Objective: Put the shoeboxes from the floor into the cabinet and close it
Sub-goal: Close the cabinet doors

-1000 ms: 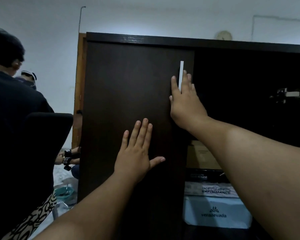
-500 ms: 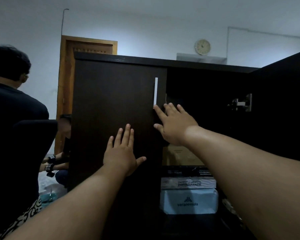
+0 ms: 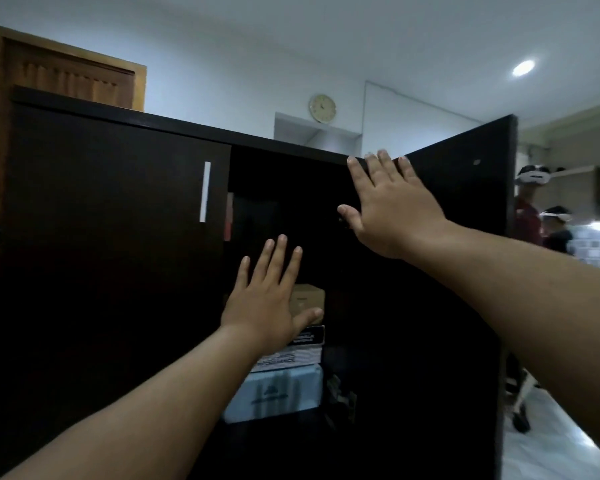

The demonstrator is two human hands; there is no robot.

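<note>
While both hands are raised, the dark brown wooden cabinet (image 3: 111, 258) stands with its left door (image 3: 118, 237) shut and its right door (image 3: 461, 209) swung open. Left hand (image 3: 267, 306) hovers flat, fingers spread, before the opening. Right hand (image 3: 392, 209) lies spread near the open door's top inner corner; contact cannot be told. Four stacked shoeboxes (image 3: 284, 368) show inside, low on the left of the open bay: one tan, one black, one white-labelled, one pale blue, ends facing out, long axes running back. Arm hides part of the stack; the interior is too dark to read. One white vertical bar handle (image 3: 205, 192) is on the shut door. One round clock (image 3: 322, 108) hangs on the wall.
</note>
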